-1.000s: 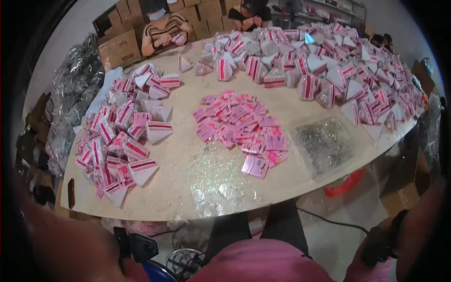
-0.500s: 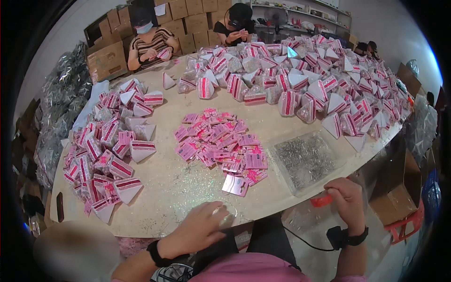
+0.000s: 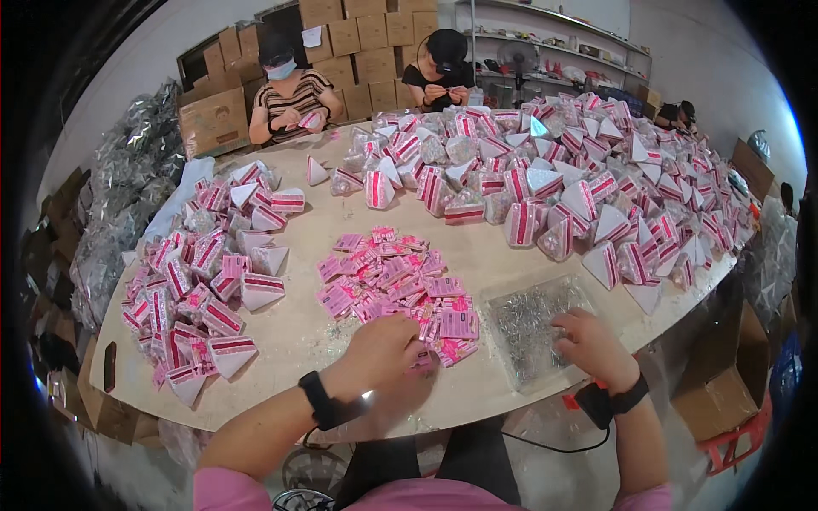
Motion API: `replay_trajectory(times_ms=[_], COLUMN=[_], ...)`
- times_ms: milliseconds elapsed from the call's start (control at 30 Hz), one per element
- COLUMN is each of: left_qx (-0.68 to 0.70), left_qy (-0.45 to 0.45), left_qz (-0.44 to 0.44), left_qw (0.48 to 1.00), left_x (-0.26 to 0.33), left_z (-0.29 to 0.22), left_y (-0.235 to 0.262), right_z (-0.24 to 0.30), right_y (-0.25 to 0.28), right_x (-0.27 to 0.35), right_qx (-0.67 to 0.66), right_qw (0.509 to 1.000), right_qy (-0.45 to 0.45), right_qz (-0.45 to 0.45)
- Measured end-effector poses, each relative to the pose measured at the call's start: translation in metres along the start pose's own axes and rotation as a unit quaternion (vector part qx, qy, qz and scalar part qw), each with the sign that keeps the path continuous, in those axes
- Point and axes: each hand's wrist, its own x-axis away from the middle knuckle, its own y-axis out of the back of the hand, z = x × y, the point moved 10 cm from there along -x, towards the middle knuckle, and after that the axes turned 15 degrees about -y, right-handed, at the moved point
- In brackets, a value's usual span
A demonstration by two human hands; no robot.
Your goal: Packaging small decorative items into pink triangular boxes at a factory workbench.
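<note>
Landmark: pink card pile [image 3: 383,272], mid-table, loosely overlapped.

Left hand [image 3: 383,345]: at the near edge of the card pile, fingers bent down over a pink card [image 3: 423,361]. Grip: fingers curled; whether they pinch the card or only touch it, I can't make out.

Right hand [image 3: 595,342]: right of the card pile, fingertips over the clear shallow tray [image 3: 497,351] of thin silvery metal pieces [image 3: 530,330]. Grip: fingers bent; whether a piece is held can't be made out.

Risks (judgement):
1. Cards overlap and look flat and slick. A press from the left hand could drag several together or slide some toward the near edge of the table [image 3: 294,362].
2. Metal pieces lie tangled. A pinch could lift a clump, or shed strays between tray and card pile, where they would be hard to spot on the pale top.
3. Black box [image 3: 594,404] on the right wrist sits near the tray's near side, right of the card pile; a low sweep might catch the rim and tip the contents.
4. Cake-slice-shaped packets [image 3: 204,272] left of the card pile are stacked unevenly; an elbow or forearm swinging outward could topple the nearest ones.
</note>
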Motion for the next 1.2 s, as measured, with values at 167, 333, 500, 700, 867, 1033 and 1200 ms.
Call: replay_trajectory(times_ms=[167,333,500,700,867,1033,1200], left_qx=[-0.04,-0.037,0.041,0.262,0.4,0.476,0.538], left_qy=[0.089,0.047,0.125,0.24,0.207,0.225,0.206], left_qz=[-0.074,-0.093,-0.038,-0.113,-0.19,-0.219,-0.186], left_qw=[0.993,0.994,0.991,0.928,0.873,0.821,0.796], left_x=[-0.039,-0.053,-0.063,-0.045,-0.045,-0.029,-0.017], left_z=[0.019,0.044,0.056,0.069,0.067,0.063,0.049], left_y=[-0.009,-0.035,-0.026,-0.002,0.022,0.02,0.013], right_z=[0.0,-0.007,-0.027,-0.021,-0.029,-0.021,0.0], right_y=[-0.024,-0.044,-0.04,-0.022,-0.009,0.003,0.009], right_x=[-0.02,-0.032,-0.042,-0.045,-0.052,-0.051,-0.046], right_qx=[0.119,0.104,-0.012,-0.055,-0.144,-0.161,-0.14], right_qw=[0.991,0.992,0.999,0.991,0.986,0.986,0.99], right_qy=[-0.011,0.015,0.006,0.0,0.032,-0.008,0.006], right_qz=[0.053,0.073,0.046,0.122,0.072,0.045,0.029])
